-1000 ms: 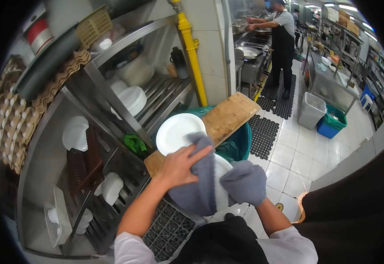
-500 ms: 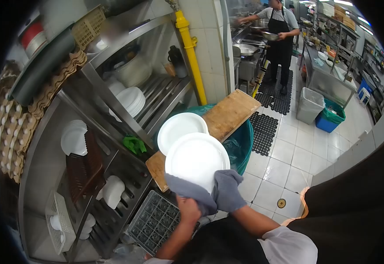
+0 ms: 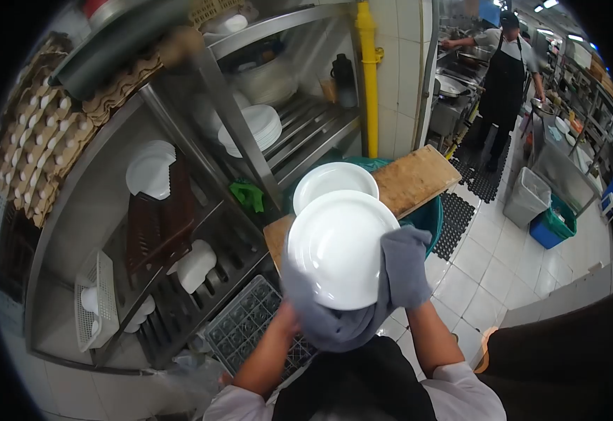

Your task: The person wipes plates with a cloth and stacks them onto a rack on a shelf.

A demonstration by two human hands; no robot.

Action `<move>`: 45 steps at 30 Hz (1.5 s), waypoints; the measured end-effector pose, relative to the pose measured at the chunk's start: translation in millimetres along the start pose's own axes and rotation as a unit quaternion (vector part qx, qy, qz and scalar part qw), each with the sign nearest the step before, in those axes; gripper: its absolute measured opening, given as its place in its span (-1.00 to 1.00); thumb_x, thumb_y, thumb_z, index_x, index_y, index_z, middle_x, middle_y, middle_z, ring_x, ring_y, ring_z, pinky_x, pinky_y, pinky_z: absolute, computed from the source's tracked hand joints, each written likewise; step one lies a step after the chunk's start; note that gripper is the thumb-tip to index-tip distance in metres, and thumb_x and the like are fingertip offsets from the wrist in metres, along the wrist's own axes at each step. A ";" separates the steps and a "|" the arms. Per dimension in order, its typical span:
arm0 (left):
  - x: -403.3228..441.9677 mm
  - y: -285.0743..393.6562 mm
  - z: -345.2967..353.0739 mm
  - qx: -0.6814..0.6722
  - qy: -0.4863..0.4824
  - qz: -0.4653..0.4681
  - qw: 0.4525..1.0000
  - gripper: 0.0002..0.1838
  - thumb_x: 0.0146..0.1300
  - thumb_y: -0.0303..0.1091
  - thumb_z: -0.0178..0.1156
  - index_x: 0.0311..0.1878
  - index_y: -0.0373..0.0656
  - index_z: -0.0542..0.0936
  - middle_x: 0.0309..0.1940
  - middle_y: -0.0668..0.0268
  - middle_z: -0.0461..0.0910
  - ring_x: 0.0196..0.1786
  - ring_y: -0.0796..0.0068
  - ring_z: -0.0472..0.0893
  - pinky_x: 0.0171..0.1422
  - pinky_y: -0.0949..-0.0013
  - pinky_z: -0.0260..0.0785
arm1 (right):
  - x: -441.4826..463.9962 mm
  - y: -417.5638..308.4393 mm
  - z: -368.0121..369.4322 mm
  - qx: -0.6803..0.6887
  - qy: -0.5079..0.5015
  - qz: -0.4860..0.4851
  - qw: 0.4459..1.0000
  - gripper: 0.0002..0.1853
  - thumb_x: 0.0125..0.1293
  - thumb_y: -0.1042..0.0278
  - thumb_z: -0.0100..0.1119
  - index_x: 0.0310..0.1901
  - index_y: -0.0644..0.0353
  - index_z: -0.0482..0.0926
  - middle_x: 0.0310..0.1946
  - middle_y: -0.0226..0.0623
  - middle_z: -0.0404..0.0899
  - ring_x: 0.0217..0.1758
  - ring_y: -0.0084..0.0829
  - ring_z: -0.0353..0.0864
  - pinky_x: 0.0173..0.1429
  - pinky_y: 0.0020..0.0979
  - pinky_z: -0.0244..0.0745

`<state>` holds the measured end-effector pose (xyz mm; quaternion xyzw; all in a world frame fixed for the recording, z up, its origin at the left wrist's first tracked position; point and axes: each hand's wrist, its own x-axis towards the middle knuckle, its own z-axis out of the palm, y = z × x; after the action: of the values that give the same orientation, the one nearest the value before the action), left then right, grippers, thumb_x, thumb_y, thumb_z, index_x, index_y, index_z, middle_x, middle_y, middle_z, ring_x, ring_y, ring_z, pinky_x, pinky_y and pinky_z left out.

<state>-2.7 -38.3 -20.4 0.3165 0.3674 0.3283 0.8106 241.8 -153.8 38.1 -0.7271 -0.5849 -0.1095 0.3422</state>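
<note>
A white round plate (image 3: pixel 345 245) is tilted up in front of me, with a grey cloth (image 3: pixel 341 326) wrapped along its lower rim. My right hand (image 3: pixel 410 281), mostly covered by the cloth, grips the plate's right edge through it. My left hand (image 3: pixel 292 319) is blurred and partly hidden; it is closed on the cloth at the lower left of the plate. Just beyond, another white plate (image 3: pixel 334 181) rests on a wooden board (image 3: pixel 418 181), overlapped in view by the held one.
The board spans a green-lined bin (image 3: pixel 432 217). Steel shelves at left carry stacked plates (image 3: pixel 254 130), a brown rack (image 3: pixel 159 224) and a white basket (image 3: pixel 97 302). Below stands a glass rack (image 3: pixel 243 326). A person (image 3: pixel 506 77) in a black apron stands at the stoves.
My view has swung left, shifting everything rightward. The plate shows more of its face, and the cloth is now bunched below it. The person's pan has moved to the right-hand counter.
</note>
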 end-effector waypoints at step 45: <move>259.6 538.8 -187.0 0.797 0.381 0.346 0.318 -0.53 0.29 -0.48 0.17 0.28 0.03 0.52 0.13 0.18 0.56 0.20 0.09 0.58 0.18 -0.03 0.47 | -36.2 -163.5 43.0 0.374 -0.108 0.369 0.844 -0.19 0.46 -0.31 -0.03 0.53 0.11 0.22 0.47 -0.17 0.35 0.50 -0.21 0.36 0.63 -0.17 0.14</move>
<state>-180.8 525.9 186.4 0.7483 0.5773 0.2125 -0.2481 69.5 -141.6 46.3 -0.7135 -0.3039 0.3309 0.5377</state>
